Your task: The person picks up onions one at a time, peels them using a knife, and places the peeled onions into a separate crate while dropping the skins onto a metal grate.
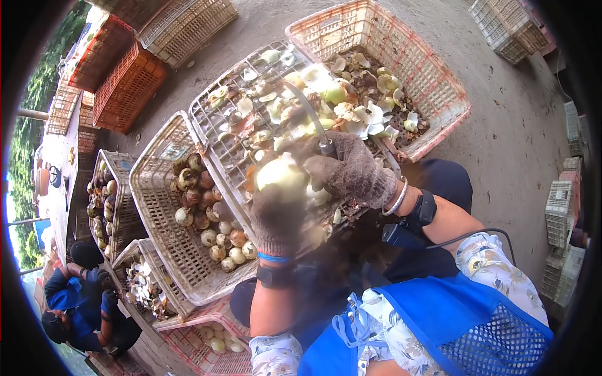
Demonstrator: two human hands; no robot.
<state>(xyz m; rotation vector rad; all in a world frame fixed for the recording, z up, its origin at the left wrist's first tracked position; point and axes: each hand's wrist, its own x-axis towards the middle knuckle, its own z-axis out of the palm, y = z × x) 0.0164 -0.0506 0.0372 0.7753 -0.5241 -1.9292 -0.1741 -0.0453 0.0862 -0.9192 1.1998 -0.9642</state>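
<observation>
My left hand, in a dark knit glove, is wrapped round a pale peeled onion. Close beside it, my gloved right hand grips a curved knife by its handle, and the thin blade arcs up and away from me. The right thumb comes near the onion's side. Both hands are over a wire rack strewn with onion skins and cut pieces. Haze over the lens blurs part of the left hand and the onion.
A crate of onion peelings stands beyond the rack. To the left, another crate holds unpeeled onions. Peeled onions lie in a red crate at lower left. Orange crates are stacked farther off. A co-worker sits at far left.
</observation>
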